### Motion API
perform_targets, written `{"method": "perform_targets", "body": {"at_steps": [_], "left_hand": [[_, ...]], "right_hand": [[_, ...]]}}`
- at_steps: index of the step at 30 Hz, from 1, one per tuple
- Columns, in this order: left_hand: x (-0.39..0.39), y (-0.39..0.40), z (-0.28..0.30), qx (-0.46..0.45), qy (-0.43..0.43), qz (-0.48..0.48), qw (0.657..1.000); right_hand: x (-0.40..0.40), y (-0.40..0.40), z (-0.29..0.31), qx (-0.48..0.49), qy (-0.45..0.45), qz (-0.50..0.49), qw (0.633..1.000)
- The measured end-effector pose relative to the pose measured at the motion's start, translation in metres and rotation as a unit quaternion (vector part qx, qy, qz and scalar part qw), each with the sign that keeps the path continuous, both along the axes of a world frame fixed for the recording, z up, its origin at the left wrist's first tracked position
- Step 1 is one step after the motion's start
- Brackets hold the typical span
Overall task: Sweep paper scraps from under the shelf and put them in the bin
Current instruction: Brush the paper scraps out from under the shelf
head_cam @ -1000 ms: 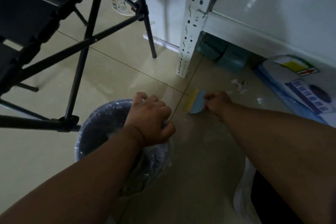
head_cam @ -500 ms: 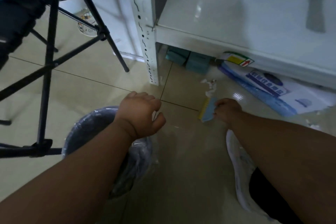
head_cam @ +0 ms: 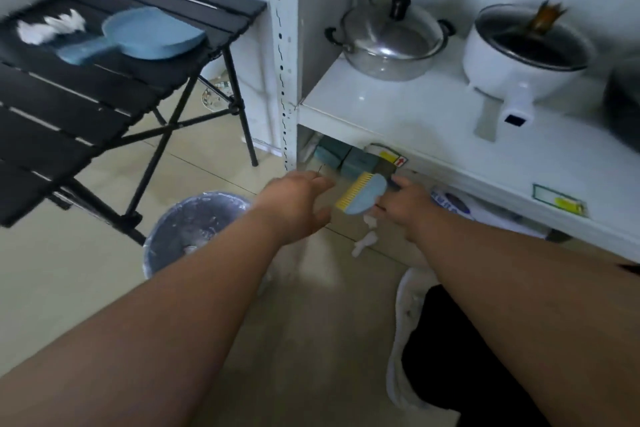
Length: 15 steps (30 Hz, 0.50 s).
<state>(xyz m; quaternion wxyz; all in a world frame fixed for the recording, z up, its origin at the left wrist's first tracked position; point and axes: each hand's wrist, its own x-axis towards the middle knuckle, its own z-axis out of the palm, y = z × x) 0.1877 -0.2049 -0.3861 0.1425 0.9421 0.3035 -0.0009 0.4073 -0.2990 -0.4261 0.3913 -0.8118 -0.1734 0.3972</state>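
Brush (head_cam: 363, 198) in right hand (head_cam: 405, 208) nears shelf (head_cam: 433, 121) edge.

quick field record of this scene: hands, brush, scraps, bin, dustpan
left hand: open, fingers extended, holds nothing
right hand: grips brush
brush: blue, yellow bristles, lifted off floor
paper scraps: on floor below brush, in front of shelf
bin: lined, on floor left of scraps
dustpan: blue, on black folding table
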Motion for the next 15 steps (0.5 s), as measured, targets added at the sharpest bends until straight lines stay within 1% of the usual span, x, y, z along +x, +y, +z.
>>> {"method": "perform_targets", "body": {"at_steps": [2,3,5,6,9,12,15], "left_hand": [[0.007,-0.015,0.028,0.021,-0.017,-0.006,1.000],[0.010,-0.022,0.042,0.027,-0.025,-0.010,0.999],[0.012,-0.032,0.068,0.029,-0.048,-0.010,0.998],[0.013,-0.034,0.078,0.032,-0.054,-0.013,0.998],[0.019,-0.031,0.099,0.049,-0.045,-0.036,0.997],[0.031,-0.024,0.105,0.042,-0.040,-0.047,0.997],[0.043,-0.020,0.096,0.025,-0.066,-0.053,0.996]], "right_hand": [[-0.002,-0.017,0.017,-0.017,-0.005,-0.022,1.000],[-0.002,-0.023,0.026,-0.018,0.010,-0.038,0.999],[-0.006,-0.031,0.042,0.010,0.078,-0.066,0.995],[-0.007,-0.037,0.049,0.026,0.101,-0.098,0.990],[-0.013,-0.056,0.067,0.050,0.142,-0.104,0.983],[-0.008,-0.067,0.079,0.038,0.142,-0.111,0.983],[-0.001,-0.074,0.083,0.003,0.125,-0.107,0.986]]}}
